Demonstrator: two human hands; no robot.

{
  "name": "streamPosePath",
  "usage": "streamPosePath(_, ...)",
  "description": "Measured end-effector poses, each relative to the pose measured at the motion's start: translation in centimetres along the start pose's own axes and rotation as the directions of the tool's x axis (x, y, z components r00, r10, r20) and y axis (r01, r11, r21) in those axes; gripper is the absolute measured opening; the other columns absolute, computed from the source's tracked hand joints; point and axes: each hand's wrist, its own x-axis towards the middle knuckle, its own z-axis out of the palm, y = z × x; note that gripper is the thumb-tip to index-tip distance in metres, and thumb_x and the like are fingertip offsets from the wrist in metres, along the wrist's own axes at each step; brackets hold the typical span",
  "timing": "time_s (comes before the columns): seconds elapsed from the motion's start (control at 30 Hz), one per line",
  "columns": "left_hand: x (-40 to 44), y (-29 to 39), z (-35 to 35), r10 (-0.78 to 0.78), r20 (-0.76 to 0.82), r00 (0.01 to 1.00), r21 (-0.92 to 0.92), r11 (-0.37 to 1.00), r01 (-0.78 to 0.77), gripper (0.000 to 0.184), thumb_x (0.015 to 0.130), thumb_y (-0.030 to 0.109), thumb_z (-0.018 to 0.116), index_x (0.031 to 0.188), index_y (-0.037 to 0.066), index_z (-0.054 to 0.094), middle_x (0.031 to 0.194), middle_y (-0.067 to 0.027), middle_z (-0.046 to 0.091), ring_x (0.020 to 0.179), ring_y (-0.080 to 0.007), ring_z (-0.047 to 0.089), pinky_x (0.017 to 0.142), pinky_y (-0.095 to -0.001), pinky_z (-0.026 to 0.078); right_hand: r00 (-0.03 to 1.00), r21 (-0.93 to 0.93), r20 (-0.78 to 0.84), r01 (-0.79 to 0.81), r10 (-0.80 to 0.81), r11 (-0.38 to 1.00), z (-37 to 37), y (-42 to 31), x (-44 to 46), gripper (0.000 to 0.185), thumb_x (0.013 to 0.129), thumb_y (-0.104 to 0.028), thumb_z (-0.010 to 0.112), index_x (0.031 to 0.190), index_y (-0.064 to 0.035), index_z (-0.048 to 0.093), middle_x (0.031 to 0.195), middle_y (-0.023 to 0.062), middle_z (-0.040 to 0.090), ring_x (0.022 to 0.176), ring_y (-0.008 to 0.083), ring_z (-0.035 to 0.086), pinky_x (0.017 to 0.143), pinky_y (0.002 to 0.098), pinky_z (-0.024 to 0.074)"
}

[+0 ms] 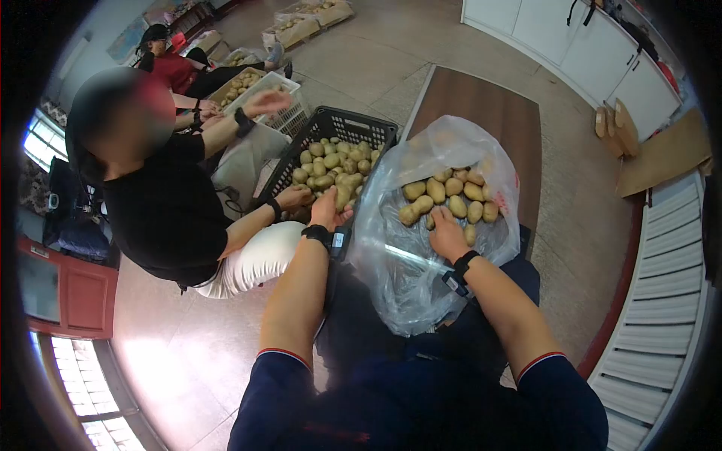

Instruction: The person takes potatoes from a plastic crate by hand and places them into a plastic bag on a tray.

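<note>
You are working with both bare hands among yellow-brown, rounded potatoes. Your left hand (329, 211) is reaching over the near edge of a black, slatted plastic crate (376, 132), its bent fingers resting against the crate's pile of potatoes (338, 158); you cannot tell from this view whether it is gripping one. Your right hand (448, 236) is reaching palm-down into a large, clear plastic bag (398, 304), its fingertips touching the near side of a loose cluster of potatoes (457, 204). Its fingers are partly curling, but their undersides are hidden, so a grip cannot be told there either.

The bag is lying with its mouth spread wide, partly on a brown wood-grain surface (481, 98) and partly over your lap. The crate is standing just to its left. Beside the crate, a seated person in a black shirt (162, 225) is holding one hand (295, 198) at its near left edge and stretching the other (267, 103) over a white plastic crate (292, 120).

As for progress, the handling is looking partway along: potatoes are lying in both the bag and the black crate, the crate holding the larger pile. Which ones are already dealt with is not showing.
</note>
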Motion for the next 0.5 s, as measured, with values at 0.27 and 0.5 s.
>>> streamPosePath(0.27, 0.9, 0.0, -1.8, 0.050, -0.119, 0.992, -0.033, 0.998, -0.054, 0.035, 0.097, 0.033, 0.047, 0.114, 0.003, 0.051, 0.090, -0.0128, 0.057, 0.066, -0.0221, 0.059, 0.053, -0.0344, 0.056, 0.994, -0.131, 0.025, 0.110, -0.107, 0.985, -1.1, -1.3, -0.8, 0.043, 0.074, -0.007, 0.063, 0.116, -0.0073, 0.051, 0.130, 0.0141, 0.047, 0.098, 0.0369, 0.061, 0.076, 0.0465, 0.0535)
streamPosePath(0.5, 1.0, -0.3, -2.4, 0.059, -0.187, 0.981, -0.061, 0.996, -0.071, 0.025, 0.095, 0.024, 0.048, 0.110, 0.004, 0.053, 0.097, -0.0130, 0.055, 0.073, -0.0238, 0.060, 0.061, -0.0362, 0.059, 0.984, -0.269, 0.092, 0.173, -0.154, 0.947, -0.9, -2.4, -2.8, 0.027, 0.080, -0.007, 0.054, 0.106, -0.0089, 0.057, 0.112, 0.0096, 0.057, 0.084, 0.0329, 0.065, 0.067, 0.0454, 0.0534)
